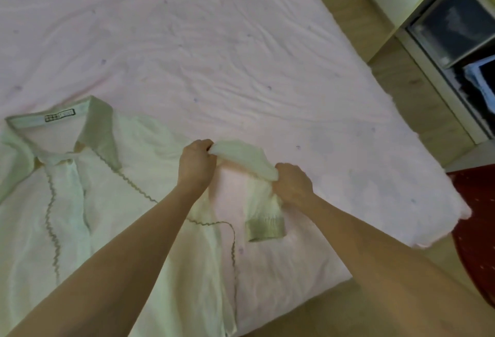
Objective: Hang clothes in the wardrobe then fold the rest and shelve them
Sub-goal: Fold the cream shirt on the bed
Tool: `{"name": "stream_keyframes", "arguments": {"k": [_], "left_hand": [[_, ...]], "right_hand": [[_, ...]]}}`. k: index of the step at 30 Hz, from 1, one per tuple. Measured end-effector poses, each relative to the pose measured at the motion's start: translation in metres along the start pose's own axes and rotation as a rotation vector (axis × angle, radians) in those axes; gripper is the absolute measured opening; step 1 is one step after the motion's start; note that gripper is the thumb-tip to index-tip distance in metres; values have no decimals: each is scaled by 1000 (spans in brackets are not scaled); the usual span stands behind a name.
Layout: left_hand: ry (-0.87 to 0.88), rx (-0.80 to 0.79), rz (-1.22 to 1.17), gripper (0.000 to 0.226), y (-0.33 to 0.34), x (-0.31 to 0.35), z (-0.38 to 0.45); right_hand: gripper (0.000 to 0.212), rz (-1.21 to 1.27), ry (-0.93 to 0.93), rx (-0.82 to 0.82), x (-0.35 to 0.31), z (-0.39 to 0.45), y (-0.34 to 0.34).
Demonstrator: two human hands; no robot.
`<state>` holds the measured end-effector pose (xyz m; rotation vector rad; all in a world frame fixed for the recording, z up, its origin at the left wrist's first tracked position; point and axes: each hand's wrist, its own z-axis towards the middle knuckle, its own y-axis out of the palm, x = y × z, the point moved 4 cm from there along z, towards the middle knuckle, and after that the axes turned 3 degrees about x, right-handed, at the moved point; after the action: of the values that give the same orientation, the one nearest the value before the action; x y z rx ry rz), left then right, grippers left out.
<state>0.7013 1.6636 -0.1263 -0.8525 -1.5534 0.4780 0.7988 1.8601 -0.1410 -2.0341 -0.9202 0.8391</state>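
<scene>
Lying front-up on the bed (241, 42), a pale shirt (112, 202) is only starting to be folded: left hand (195, 164) and right hand (293, 184) are both gripping its sleeve (249, 160); shelving is seemingly pending

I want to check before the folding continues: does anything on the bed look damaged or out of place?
No damage shows. The shirt lies flat on the bed; only its sleeve, gripped by the left hand and right hand, is bunched and lifted.
</scene>
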Motion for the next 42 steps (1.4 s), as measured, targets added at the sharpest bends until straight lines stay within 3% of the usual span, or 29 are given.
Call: {"name": "stream_keyframes", "arguments": {"k": [3,5,8,15,24,26,30,34,38,42], "left_hand": [[106,-39,-33,22,-1,8,8],[161,-213,-29,55,2,18,6],[219,-332,135,71,-4,24,-13],[17,-270,259,30,-57,-34,-70],[-274,216,121,29,-234,-224,-180],[-404,252,68,30,-268,-282,-220],[-623,-21,-57,35,-277,-354,-289],[-585,-326,-73,50,-249,-378,-343],[-557,-326,-58,33,-245,-387,-353],[-474,-244,-267,42,-285,-388,-348]], "right_hand": [[24,268,45,441,4,12,-42],[44,403,19,611,7,15,-67],[64,169,-12,473,-1,12,-64],[23,113,-370,61,-83,-62,11],[21,125,-590,-117,-261,-175,112],[21,94,-656,-161,-304,-208,140],[27,-23,-799,-201,-360,-256,192],[39,-279,-978,-202,-390,-285,232],[65,-550,-1112,-229,-403,-297,251],[83,-585,-1052,-255,-430,-301,264]]}}
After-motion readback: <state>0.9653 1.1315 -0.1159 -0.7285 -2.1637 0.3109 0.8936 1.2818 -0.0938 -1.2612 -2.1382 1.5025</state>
